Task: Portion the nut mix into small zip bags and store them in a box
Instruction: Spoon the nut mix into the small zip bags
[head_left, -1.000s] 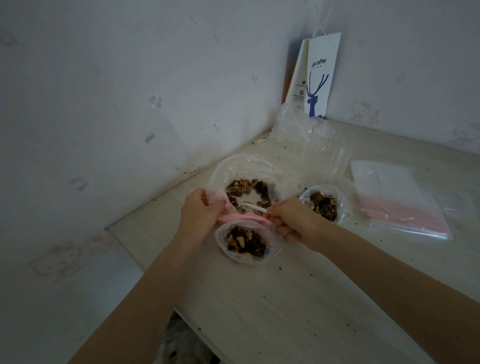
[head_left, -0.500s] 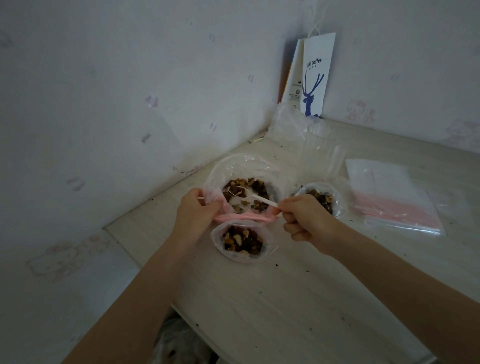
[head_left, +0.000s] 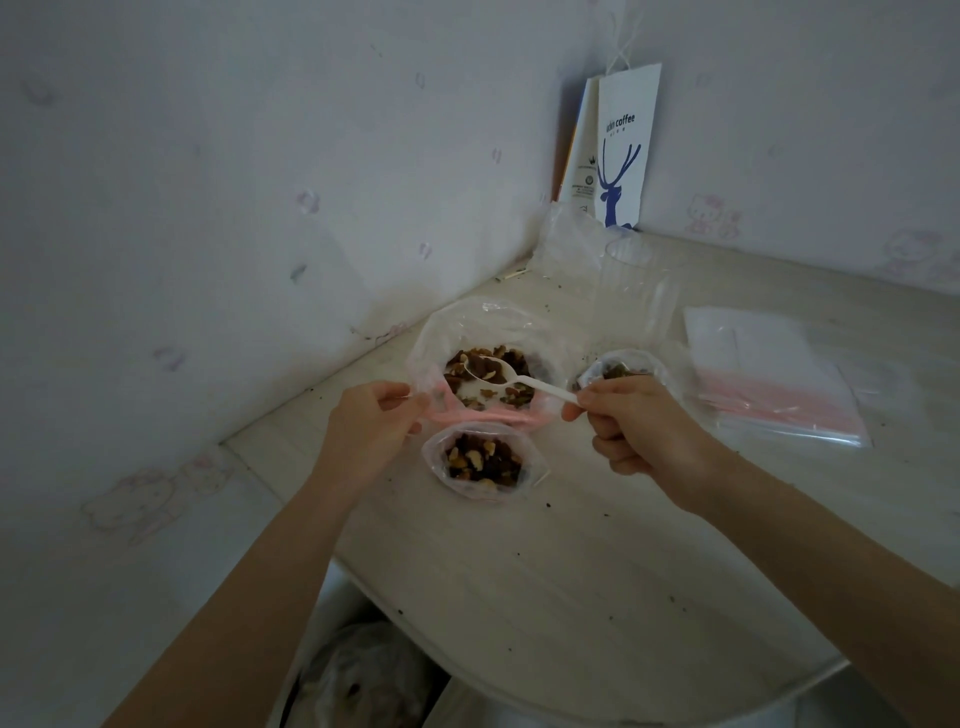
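Note:
A large clear zip bag (head_left: 467, 327) with a pink strip holds the nut mix (head_left: 491, 374) near the table's back left. My left hand (head_left: 371, 423) pinches its left rim and keeps the mouth open. My right hand (head_left: 631, 423) grips the handle of a white plastic spoon (head_left: 519, 382), whose bowl lies in the nuts. In front stands a small open zip bag (head_left: 483, 460) filled with nuts. A second small filled bag (head_left: 618, 366) sits just behind my right hand, partly hidden.
A stack of flat unused zip bags (head_left: 774, 374) lies at the right. A clear plastic container (head_left: 631, 291) and crumpled plastic stand behind the nuts. A white coffee paper bag (head_left: 621, 150) leans in the wall corner. The table's curved front edge (head_left: 519, 691) is near me.
My right hand drew back to the right and the spoon swung into the large bag, its bowl now resting in the nuts. My left hand stayed on the bag's rim.

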